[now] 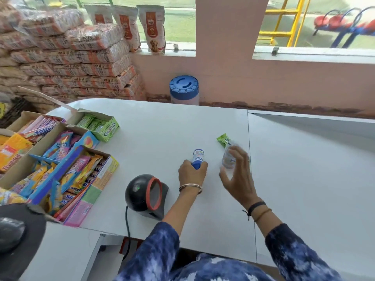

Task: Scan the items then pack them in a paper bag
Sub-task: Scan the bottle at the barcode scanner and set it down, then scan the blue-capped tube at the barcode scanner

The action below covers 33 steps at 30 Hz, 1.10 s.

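My left hand (191, 173) is closed around the blue lower end of a small white and blue tube (198, 158) lying on the white counter (162, 126). My right hand (237, 175) hovers with fingers spread just over a small clear bottle (228, 158), blurred by motion; whether it touches the bottle is unclear. A green packet (223, 139) lies just beyond the bottle. The black dome scanner (146, 192) with its red ring stands on the counter, left of my left wrist. No paper bag is visible.
Open cardboard boxes of sweets and gum (60, 159) fill the counter's left side. A blue-lidded jar (184, 89) stands behind the counter by the wall. Stacked sacks (71, 57) and dog food pouches (152, 27) are at the back left. A computer mouse (11, 234) lies bottom left.
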Tool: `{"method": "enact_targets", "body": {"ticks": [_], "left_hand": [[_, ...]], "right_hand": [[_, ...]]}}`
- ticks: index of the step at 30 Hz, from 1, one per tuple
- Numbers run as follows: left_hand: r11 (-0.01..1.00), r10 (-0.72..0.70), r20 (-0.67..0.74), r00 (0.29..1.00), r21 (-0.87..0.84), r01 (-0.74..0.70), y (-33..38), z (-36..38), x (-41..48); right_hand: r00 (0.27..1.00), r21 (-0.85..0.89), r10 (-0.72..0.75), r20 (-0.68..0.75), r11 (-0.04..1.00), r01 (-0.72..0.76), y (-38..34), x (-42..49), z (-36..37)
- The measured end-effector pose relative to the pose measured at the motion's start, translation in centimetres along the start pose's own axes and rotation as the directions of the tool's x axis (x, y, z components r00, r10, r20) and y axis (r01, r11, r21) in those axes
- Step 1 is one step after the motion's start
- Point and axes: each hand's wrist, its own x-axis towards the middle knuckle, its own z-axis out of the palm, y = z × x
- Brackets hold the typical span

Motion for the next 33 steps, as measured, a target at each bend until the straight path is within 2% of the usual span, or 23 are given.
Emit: {"method": "enact_targets", "body": {"ticks": [2, 4, 6, 7, 8, 10, 11, 13, 16, 19, 22, 29, 33], "left_hand": [[0.996, 0.048, 0.007, 0.999, 0.079, -0.048, 0.0, -1.1, -1.1], [0.984, 0.105, 0.039, 0.994, 0.141, -0.110, 0.0, -2.0, -2.6], [0.978, 0.149, 0.073, 0.986, 0.135, -0.158, 0.0, -2.7, -4.1], [0.985, 0.149, 0.072, 0.986, 0.075, -0.154, -0.2, -2.9, -4.7], [0.990, 0.141, 0.070, 0.987, -0.026, -0.140, -0.5, -3.1, -5.2], [0.975, 0.143, 0.107, 0.984, -0.189, -0.121, -1.9, -2.9, -6.0], [0.968, 0.151, 0.163, 0.975, -0.224, -0.113, -2.5, -2.7, -6.7], [0.953, 0.186, 0.289, 0.939, -0.287, -0.100, -3.6, -2.0, -8.1], [0.927, 0.236, 0.274, 0.932, -0.351, -0.131, -3.4, -1.0, -9.9], [0.879, 0.266, 0.146, 0.953, -0.443, -0.178, -2.6, -0.6, -10.6], [0.825, 0.269, 0.090, 0.959, -0.535, -0.181, -2.4, -0.5, -11.1], [0.731, 0.247, 0.105, 0.963, -0.673, -0.114, -2.1, -1.4, -11.6], [0.650, 0.213, 0.112, 0.971, -0.758, -0.055, -2.6, -1.8, -11.7]], "right_hand": [[0.954, 0.066, -0.002, 0.299, 0.998, -0.018, -1.2, -0.5, 0.2], [0.866, 0.143, 0.063, 0.496, 0.978, -0.153, -2.0, -0.8, 0.3], [0.843, 0.232, 0.101, 0.528, 0.938, -0.258, -2.1, -1.0, 0.3], [0.831, 0.283, 0.143, 0.537, 0.898, -0.337, -2.0, -1.1, 0.1], [0.803, 0.337, 0.205, 0.560, 0.829, -0.447, -2.1, -1.1, -0.3], [0.728, 0.462, 0.292, 0.621, 0.614, -0.640, -2.1, -1.0, -1.2], [0.706, 0.510, 0.306, 0.639, 0.518, -0.686, -2.0, -0.9, -1.6], [0.692, 0.571, 0.294, 0.659, 0.403, -0.715, -2.0, -0.6, -2.5], [0.696, 0.627, 0.280, 0.661, 0.304, -0.718, -2.5, -0.3, -3.1], [0.709, 0.646, 0.297, 0.639, 0.292, -0.705, -3.2, -0.2, -3.3], [0.720, 0.649, 0.315, 0.619, 0.311, -0.694, -4.2, 0.1, -3.7], [0.746, 0.663, 0.347, 0.568, 0.345, -0.665, -5.4, 0.5, -3.7], [0.732, 0.687, 0.352, 0.584, 0.267, -0.676, -5.9, -0.1, -2.9]]}}
